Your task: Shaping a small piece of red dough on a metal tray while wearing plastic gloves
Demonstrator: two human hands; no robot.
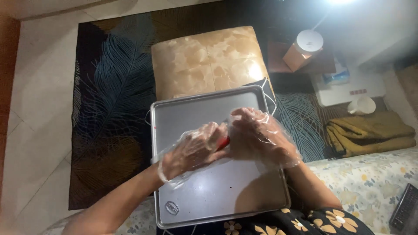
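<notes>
A metal baking tray (200, 191) rests on my lap. Both hands hover over its middle in loose clear plastic gloves. My left hand (191, 150) and my right hand (257, 137) meet fingertip to fingertip around a small red thing (223, 142), most of it hidden by the fingers. What the red thing is cannot be made out. The tray's bare surface carries a few tiny red specks.
A tan padded ottoman (209, 58) stands just beyond the tray on a dark feather-patterned rug (109, 95). To the right lie a folded olive cloth (370, 132), a white cup (362, 105), a lidded container (305, 50) and a dark keyboard edge (405, 209).
</notes>
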